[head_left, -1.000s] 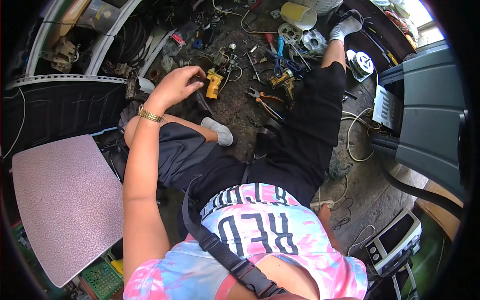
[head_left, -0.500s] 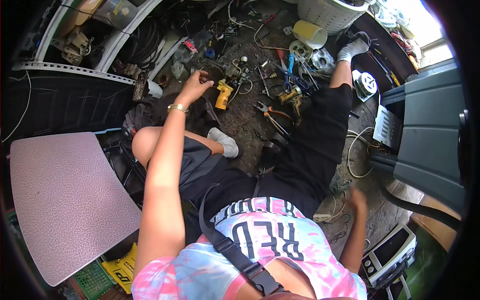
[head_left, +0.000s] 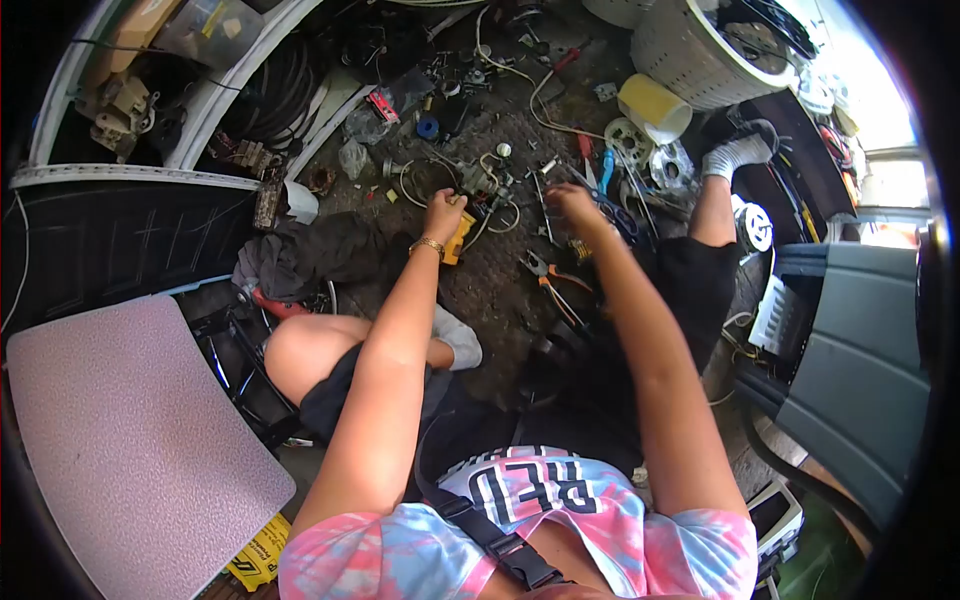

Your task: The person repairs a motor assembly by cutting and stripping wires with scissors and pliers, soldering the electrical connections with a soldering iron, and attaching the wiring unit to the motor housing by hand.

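My left hand (head_left: 446,213), with a gold watch band (head_left: 428,245) at the wrist, is closed over the upper part of a yellow power-tool housing (head_left: 458,240). The fingers are curled together, and what they hold is too small to make out. Right of the housing lie a motor-like assembly and loose wires (head_left: 490,185). My right hand (head_left: 577,206), blurred, hovers over the tools; its grip does not show clearly. Near it are dark-blue-handled scissors (head_left: 624,222), mostly behind the forearm, and orange-and-black pliers (head_left: 548,275).
Red (head_left: 584,143) and blue-handled (head_left: 607,170) tools lie beyond my right hand, near a yellow-white container (head_left: 655,108) and a white basket (head_left: 700,60). A pink-topped table (head_left: 140,430) stands at left, a grey cabinet (head_left: 860,330) at right. My outstretched leg borders the tools.
My left hand has moved right, in front of the yellow housing. My right hand has swung from beside my hip to above the tools. The view has shifted slightly.
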The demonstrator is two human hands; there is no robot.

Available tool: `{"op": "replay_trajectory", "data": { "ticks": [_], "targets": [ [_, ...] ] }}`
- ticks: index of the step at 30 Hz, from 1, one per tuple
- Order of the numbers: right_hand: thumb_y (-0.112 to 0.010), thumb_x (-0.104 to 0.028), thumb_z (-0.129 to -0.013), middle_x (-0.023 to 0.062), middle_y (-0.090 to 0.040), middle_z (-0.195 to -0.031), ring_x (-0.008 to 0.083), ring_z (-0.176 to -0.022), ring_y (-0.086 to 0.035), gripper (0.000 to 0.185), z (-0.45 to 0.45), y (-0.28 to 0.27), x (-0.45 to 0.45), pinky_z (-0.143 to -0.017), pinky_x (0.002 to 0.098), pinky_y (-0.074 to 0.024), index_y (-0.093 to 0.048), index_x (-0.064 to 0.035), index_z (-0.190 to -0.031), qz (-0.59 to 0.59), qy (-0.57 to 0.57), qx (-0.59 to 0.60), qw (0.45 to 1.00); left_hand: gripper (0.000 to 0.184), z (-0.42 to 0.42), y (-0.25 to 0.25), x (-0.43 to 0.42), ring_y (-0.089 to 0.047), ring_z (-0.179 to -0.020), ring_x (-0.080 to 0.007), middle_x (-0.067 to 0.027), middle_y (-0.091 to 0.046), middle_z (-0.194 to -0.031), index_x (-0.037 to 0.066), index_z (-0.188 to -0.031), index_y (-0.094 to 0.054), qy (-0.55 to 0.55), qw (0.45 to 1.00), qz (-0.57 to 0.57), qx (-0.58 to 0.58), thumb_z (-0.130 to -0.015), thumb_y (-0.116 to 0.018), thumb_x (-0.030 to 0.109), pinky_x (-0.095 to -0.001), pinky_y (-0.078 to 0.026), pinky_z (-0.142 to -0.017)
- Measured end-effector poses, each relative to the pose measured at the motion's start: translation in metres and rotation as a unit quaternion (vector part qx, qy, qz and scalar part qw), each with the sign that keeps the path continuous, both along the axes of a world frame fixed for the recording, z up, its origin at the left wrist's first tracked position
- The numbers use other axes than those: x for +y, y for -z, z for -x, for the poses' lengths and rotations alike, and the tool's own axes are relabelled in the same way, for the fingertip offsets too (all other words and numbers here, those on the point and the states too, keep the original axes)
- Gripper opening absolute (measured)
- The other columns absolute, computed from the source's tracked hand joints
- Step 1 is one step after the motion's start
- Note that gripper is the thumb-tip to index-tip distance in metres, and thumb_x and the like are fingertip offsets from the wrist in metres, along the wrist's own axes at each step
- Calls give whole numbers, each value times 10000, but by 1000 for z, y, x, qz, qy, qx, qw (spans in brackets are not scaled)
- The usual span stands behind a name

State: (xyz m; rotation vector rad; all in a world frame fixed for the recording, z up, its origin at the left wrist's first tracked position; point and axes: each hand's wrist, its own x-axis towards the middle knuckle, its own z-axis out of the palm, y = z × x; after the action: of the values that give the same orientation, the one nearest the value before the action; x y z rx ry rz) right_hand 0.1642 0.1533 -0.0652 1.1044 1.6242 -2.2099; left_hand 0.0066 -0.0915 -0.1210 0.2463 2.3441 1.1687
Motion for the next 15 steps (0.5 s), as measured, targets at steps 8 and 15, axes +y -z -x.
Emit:
{"op": "replay_trajectory", "data": {
  "ticks": [8, 15],
  "targets": [
    [-668, -167, -839, 192, -557, -1335, 295, -1238, -519, 612, 61, 84, -56, -1009, 373, -404, -468, 54, -1374, -49, -66, -50, 995, 653, 37, 2, 43, -511, -1240, -301, -196, -526, -1329, 20, -1387, -348, -52, 984, -42, -164, -922, -616, 391, -378, -399, -1020],
    [-674, -223, -897, 188, -517, -1368, 270, -1273, -484, 634, 56, 41, -75, -1045, 353, -371, -405, 40, -1407, -17, 20, -14, 1000, 666, 11, -23, 46, -442, -1253, -256, -164, -457, -1344, 102, -1348, -328, -161, 967, -93, -176, -881, -658, 443, -421, -356, -1032]
  ]
}}
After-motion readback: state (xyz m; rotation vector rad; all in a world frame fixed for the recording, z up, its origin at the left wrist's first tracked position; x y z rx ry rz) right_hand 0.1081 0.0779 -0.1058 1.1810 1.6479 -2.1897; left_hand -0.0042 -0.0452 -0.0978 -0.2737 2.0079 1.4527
